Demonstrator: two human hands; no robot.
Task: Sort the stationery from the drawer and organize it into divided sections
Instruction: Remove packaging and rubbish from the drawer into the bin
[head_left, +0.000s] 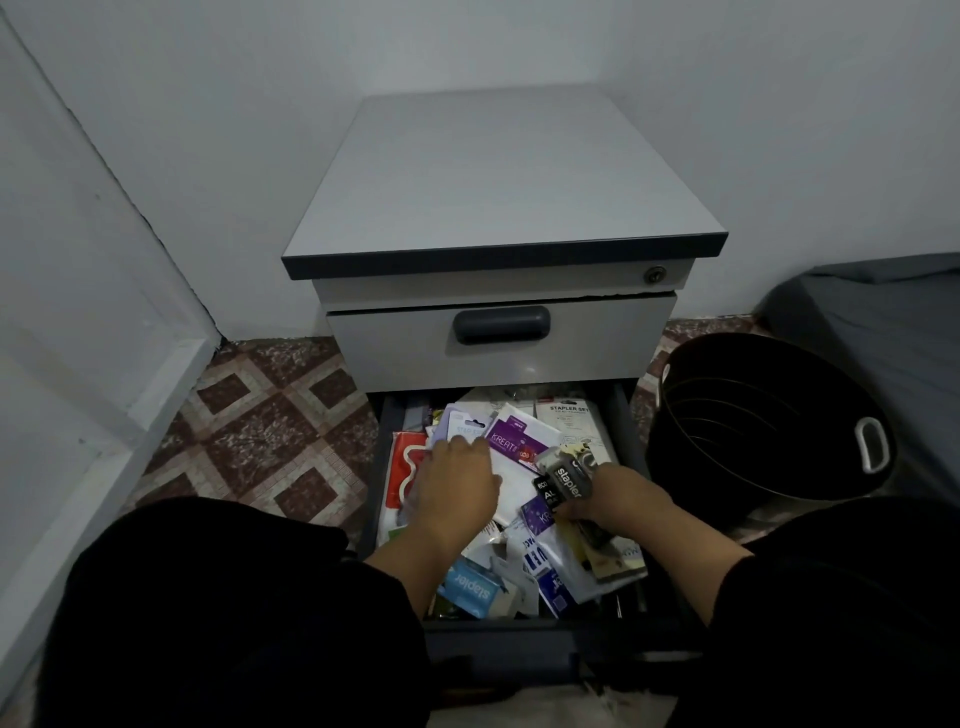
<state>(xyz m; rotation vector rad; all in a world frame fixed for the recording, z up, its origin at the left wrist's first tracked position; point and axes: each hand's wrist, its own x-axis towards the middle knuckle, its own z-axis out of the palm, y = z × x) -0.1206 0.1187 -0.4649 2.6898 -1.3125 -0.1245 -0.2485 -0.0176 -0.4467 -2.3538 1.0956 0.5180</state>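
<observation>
The lower drawer of a grey cabinet is pulled out and heaped with packaged stationery. My left hand lies palm down on the packets at the left, fingers spread over a white packet with a purple "KREAT" label. My right hand grips a black stapler blister pack and lifts it slightly above the pile. A blue stapler pack lies near the drawer's front. A red and white packet sits at the left edge. A "STAPLER SET" card rests at the back right.
The upper drawer with a dark handle is closed, and the cabinet top is bare. A black round bucket with a white handle stands right of the drawer. Patterned floor tiles lie to the left, white walls behind.
</observation>
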